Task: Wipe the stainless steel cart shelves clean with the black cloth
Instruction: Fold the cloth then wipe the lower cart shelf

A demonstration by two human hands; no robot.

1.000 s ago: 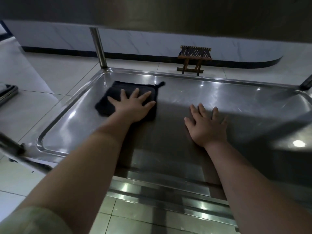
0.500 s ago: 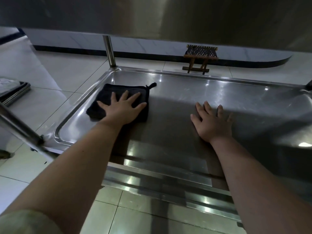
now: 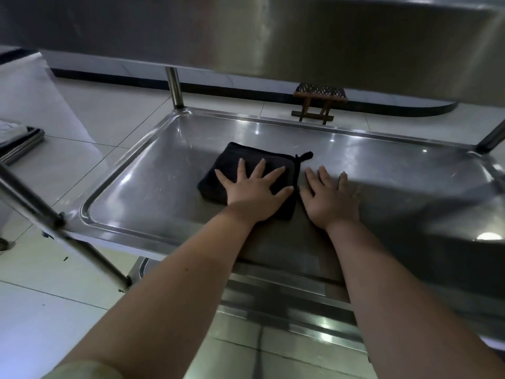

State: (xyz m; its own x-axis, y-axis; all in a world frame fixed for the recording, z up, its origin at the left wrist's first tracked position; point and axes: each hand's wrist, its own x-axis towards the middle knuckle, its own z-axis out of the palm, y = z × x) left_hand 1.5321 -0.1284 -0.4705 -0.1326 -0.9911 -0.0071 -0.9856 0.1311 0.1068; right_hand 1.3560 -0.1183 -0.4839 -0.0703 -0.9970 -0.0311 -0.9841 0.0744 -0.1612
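Note:
A folded black cloth (image 3: 237,160) with a small hanging loop lies near the middle of the stainless steel cart shelf (image 3: 382,149). My left hand (image 3: 254,192) presses flat on the cloth, fingers spread. My right hand (image 3: 329,198) rests flat on the bare steel just right of the cloth, fingers apart, holding nothing. Both forearms reach in from the near edge. The underside of the shelf above (image 3: 273,36) fills the top of the view.
Cart posts stand at the far left corner (image 3: 175,88), at the near left (image 3: 54,222) and at the far right (image 3: 492,138). A small wooden stool (image 3: 318,105) stands on the tiled floor behind. A stack of metal trays (image 3: 19,143) lies at left.
My left hand has slid the cloth to the right, from the shelf's far-left area to beside my right hand. My right hand stays flat on the steel.

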